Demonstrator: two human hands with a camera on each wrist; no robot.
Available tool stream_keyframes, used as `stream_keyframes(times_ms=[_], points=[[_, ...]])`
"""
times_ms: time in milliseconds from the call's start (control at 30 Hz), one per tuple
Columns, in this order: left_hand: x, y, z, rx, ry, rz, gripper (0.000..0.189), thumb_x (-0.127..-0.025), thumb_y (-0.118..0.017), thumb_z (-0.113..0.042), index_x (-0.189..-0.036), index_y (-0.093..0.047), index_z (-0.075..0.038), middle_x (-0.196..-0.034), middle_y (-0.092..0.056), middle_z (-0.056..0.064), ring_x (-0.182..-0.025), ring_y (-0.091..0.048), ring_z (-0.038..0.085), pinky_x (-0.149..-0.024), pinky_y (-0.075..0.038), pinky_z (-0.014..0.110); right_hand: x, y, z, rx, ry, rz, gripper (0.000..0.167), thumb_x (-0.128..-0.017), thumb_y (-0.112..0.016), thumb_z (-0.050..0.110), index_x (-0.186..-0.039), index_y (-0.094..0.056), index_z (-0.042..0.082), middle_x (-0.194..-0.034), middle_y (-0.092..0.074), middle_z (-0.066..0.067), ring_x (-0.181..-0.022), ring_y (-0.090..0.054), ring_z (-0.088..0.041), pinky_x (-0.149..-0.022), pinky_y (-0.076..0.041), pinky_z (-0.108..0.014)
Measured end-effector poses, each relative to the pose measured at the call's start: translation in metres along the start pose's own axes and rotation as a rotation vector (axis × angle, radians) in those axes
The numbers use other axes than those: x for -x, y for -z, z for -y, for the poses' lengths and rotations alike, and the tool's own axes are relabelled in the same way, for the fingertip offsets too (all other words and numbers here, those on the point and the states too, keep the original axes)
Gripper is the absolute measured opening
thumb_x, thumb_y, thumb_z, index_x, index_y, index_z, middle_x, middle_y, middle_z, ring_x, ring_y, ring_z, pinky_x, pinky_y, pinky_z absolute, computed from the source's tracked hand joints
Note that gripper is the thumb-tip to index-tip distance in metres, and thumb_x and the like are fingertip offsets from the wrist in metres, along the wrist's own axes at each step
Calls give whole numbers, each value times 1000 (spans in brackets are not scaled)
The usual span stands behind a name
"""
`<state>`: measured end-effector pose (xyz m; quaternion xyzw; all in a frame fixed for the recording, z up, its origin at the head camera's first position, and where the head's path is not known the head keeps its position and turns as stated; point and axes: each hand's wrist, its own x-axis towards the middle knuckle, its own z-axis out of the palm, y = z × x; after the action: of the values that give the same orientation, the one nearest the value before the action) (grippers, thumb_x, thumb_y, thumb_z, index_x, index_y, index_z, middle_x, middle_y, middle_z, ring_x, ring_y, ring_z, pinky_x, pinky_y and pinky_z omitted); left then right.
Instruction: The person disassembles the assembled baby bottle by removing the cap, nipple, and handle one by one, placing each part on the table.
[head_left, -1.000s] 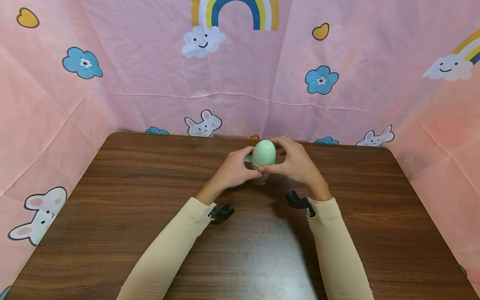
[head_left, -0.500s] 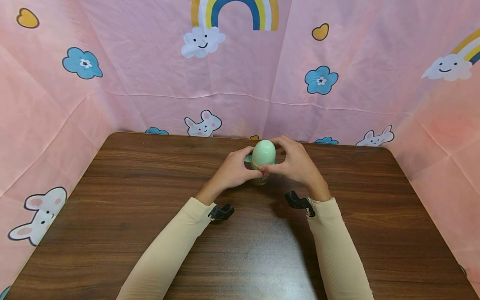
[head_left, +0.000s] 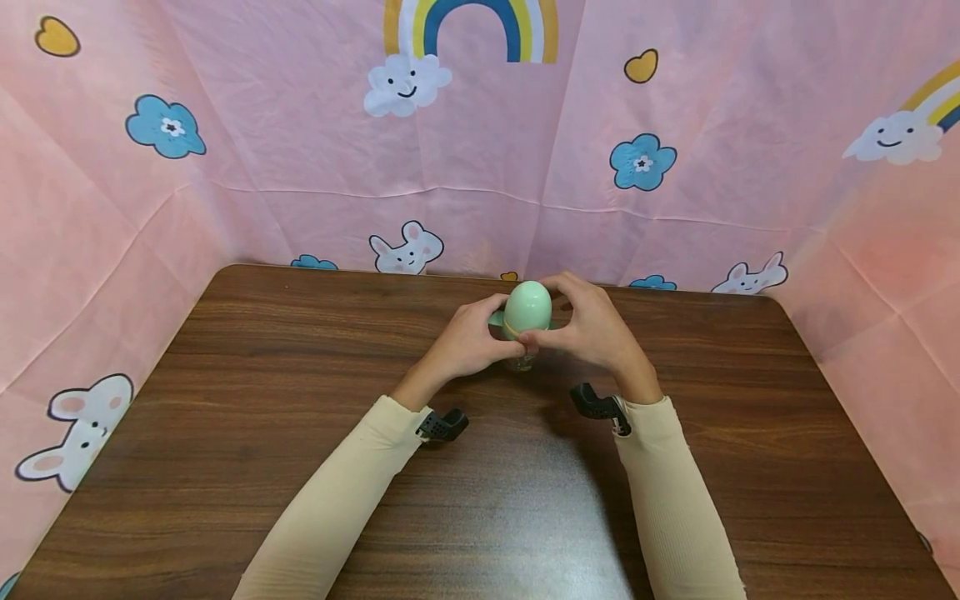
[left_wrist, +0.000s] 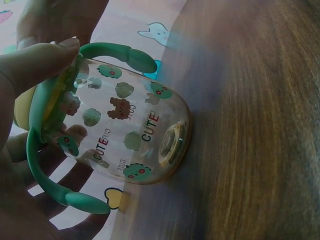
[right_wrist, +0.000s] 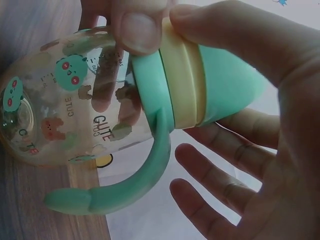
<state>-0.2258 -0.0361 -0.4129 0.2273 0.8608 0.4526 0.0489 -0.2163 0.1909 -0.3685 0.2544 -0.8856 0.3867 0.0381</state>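
Note:
A clear baby bottle [left_wrist: 115, 120] printed with cartoon faces and "CUTE" stands near the table's far edge, with its base by the wood. It has two green handles [right_wrist: 135, 190], a yellow collar [right_wrist: 182, 80] and a green domed cap [head_left: 528, 307]. My left hand [head_left: 468, 337] holds the bottle near its neck, thumb in front and fingers behind. My right hand [head_left: 588, 323] grips the collar below the cap from the other side; its thumb presses the yellow ring, while its lower fingers are spread off the bottle. The thumbs meet at the front, hiding part of the neck.
The brown wood-grain table [head_left: 300, 400] spreads around the bottle. Behind it and at both sides hangs a pink printed cloth [head_left: 300, 150]. A black wrist camera [head_left: 444, 425] is on the left sleeve and another black camera [head_left: 592, 402] on the right.

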Motion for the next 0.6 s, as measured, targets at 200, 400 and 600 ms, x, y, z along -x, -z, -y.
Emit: stream_keyframes(times_ms=[200, 400, 600], points=[[0, 0, 1, 9, -3, 1, 70, -92, -89, -30, -151, -62, -3, -140, -71, 13, -124, -65, 31, -106, -53, 53, 0, 2, 1, 5, 9, -14, 67, -82, -101, 20, -137, -69, 0, -129, -71, -14, -113, -70, -34, -97, -58, -53], [0, 0, 1, -5, -15, -3, 69, -91, -89, -32, -149, -64, -5, -139, -72, 12, -124, -66, 30, -107, -53, 53, 1, 4, 1, -3, 21, -29, 66, -82, -100, 20, -137, -69, 0, -129, -71, -14, -112, -70, -34, -95, -58, -54], [0, -1, 1, -6, -17, -6, 73, -91, -91, -35, -151, -62, -4, -139, -71, 12, -124, -66, 30, -106, -52, 52, 2, 7, 0, 14, 37, -47, 67, -82, -100, 20, -138, -69, -1, -129, -71, -14, -113, -69, -34, -96, -57, -54]])
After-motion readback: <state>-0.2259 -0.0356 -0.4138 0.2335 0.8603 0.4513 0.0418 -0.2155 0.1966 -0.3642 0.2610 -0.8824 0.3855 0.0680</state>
